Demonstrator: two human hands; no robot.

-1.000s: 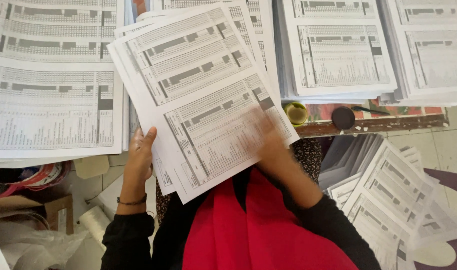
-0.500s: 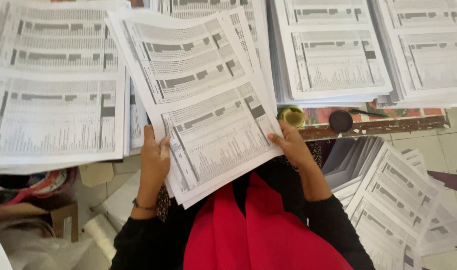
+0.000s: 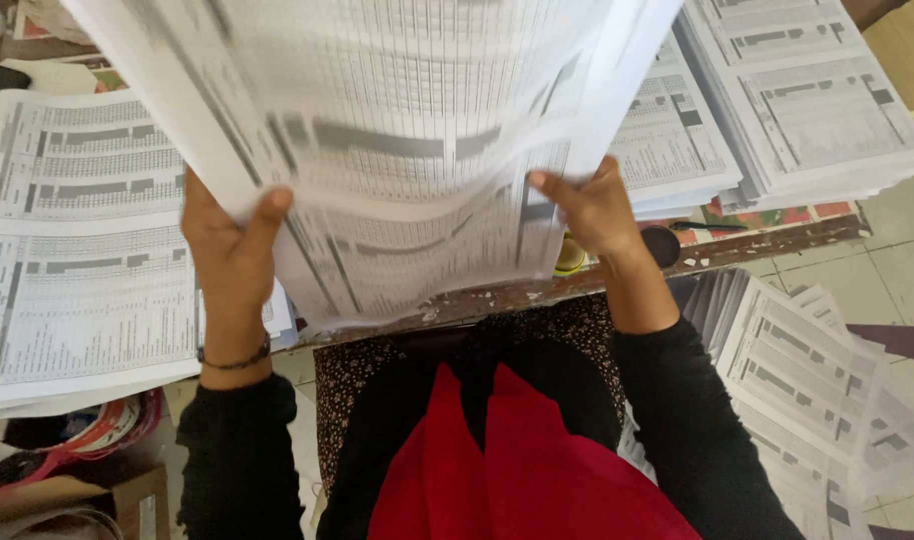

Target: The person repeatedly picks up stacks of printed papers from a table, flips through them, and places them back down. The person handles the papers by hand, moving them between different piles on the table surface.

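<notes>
Left hand (image 3: 232, 250): raised, thumb up, grip closed on paper bundle (image 3: 397, 150). Right hand (image 3: 597, 210): raised opposite, clamped likewise; black-sleeved forearms upright.

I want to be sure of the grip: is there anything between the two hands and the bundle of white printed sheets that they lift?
Nothing visible. The left hand and the right hand grip the bundle of white printed paper sheets directly, one at each side, thumbs on the top sheet. The bundle is blurred, above the worn wooden table edge.
</notes>
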